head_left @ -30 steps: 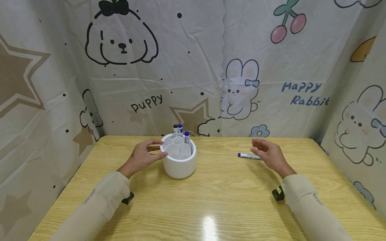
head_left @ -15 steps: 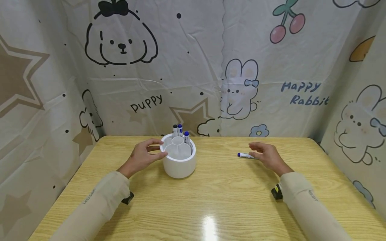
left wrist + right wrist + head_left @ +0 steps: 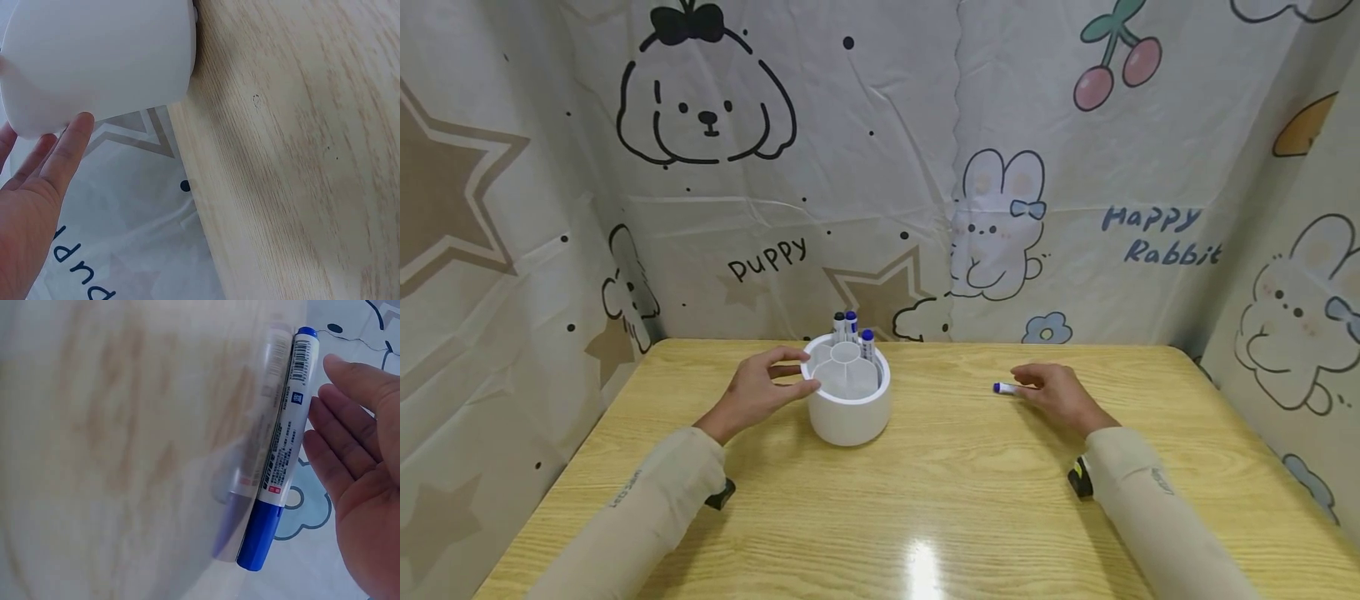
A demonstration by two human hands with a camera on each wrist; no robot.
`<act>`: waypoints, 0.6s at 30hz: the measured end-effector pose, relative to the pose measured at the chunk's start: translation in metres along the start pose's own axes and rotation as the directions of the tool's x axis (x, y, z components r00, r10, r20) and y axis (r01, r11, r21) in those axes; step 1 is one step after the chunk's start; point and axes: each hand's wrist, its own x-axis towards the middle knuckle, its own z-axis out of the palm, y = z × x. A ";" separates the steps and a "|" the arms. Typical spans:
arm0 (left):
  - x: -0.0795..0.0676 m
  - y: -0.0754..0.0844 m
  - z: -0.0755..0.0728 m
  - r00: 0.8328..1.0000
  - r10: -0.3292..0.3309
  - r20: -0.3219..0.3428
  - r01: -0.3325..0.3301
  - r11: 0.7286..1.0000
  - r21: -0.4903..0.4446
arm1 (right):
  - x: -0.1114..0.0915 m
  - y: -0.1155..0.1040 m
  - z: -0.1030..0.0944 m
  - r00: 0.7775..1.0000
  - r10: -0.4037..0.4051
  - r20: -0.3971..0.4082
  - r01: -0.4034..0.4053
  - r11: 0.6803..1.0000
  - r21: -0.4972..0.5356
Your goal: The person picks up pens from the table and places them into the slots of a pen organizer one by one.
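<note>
A white round pen holder (image 3: 848, 421) with clear compartments stands left of the table's middle. Three markers (image 3: 852, 323) are upright in its back and right compartments. My left hand (image 3: 758, 390) rests its fingertips and thumb on the holder's left side near the rim, fingers fairly straight. In the left wrist view, fingertips (image 3: 80, 125) touch its white wall (image 3: 119, 62). On the right, a white marker with blue ends (image 3: 284, 444) lies on the table. My right hand (image 3: 1060, 396) hovers over it, with relaxed fingers beside the barrel and a gap visible in the right wrist view.
The wood-grain table (image 3: 925, 483) runs back to a printed curtain (image 3: 880, 150), which also hangs at both sides. Black wrist cameras (image 3: 1080, 477) sit under the sleeves. A glossy table surface mirrors the loose marker.
My right hand has moved left and slightly down over the loose marker, covering more of it. My left hand and the pen holder have stayed in place.
</note>
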 end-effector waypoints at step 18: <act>-0.001 0.002 -0.001 1.000 -0.001 0.002 0.001 1.000 -0.004 | 0.007 -0.004 0.006 0.994 -0.073 0.079 0.077 0.995 -0.057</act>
